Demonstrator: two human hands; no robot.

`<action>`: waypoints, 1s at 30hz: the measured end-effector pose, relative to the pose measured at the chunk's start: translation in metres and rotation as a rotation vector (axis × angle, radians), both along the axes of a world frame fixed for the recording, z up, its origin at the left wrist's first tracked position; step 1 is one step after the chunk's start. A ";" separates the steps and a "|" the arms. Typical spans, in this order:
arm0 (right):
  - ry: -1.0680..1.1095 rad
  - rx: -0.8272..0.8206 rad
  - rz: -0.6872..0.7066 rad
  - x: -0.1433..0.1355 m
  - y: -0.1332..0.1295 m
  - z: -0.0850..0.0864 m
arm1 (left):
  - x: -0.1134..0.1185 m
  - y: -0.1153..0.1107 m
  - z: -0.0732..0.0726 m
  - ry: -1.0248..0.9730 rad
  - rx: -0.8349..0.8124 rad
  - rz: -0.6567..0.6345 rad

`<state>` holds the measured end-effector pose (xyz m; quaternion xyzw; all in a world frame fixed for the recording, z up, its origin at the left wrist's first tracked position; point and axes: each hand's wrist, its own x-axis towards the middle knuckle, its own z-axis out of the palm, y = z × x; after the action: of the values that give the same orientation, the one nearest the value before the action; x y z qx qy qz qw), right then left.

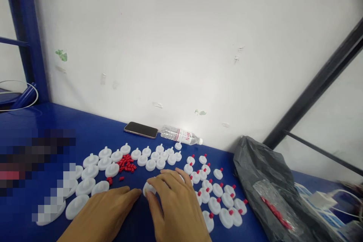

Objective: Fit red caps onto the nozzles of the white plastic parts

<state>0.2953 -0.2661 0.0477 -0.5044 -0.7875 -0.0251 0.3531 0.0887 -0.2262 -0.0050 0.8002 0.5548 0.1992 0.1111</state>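
Observation:
My right hand (174, 200) is closed around a white disc (148, 188) near the front middle of the blue table, its thumb and fingers on the disc's edge. Just left of it lies my left hand (109, 208), fingers together and pointing at the disc; whatever its fingertips may hold is hidden. Small red caps (126, 163) form a pile beyond my left hand. Around them stand several white discs with bare stems (90, 172). On the right, several white discs bear red caps on their stems (214, 205).
Against the wall lie a black phone (141, 129) and a clear plastic bottle (181, 135). A black bag (255, 170) with a clear packet of red pieces (275, 211) sits at the right, beside a white plug (321, 199). Blue frame posts rise at the left.

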 end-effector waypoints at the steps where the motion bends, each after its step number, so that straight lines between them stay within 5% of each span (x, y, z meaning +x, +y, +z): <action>1: 0.062 0.014 0.016 0.001 -0.003 0.000 | -0.002 0.000 0.001 0.008 -0.013 -0.004; 12: 0.078 0.035 -0.011 0.025 -0.014 0.021 | -0.006 -0.010 0.042 0.307 -0.171 0.147; 18: 0.059 0.034 0.025 0.023 -0.015 0.019 | -0.007 -0.006 0.054 0.357 -0.257 0.112; 23: 0.133 0.023 0.079 0.019 -0.015 0.018 | -0.007 -0.002 0.045 0.264 -0.186 0.099; 30: 0.126 0.010 0.125 0.014 -0.016 0.016 | -0.014 -0.008 0.058 -0.251 -0.067 0.017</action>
<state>0.3096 -0.2816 0.0637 -0.4530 -0.7937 0.0247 0.4053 0.0748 -0.2344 0.0535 0.7599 0.5497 0.2801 0.2048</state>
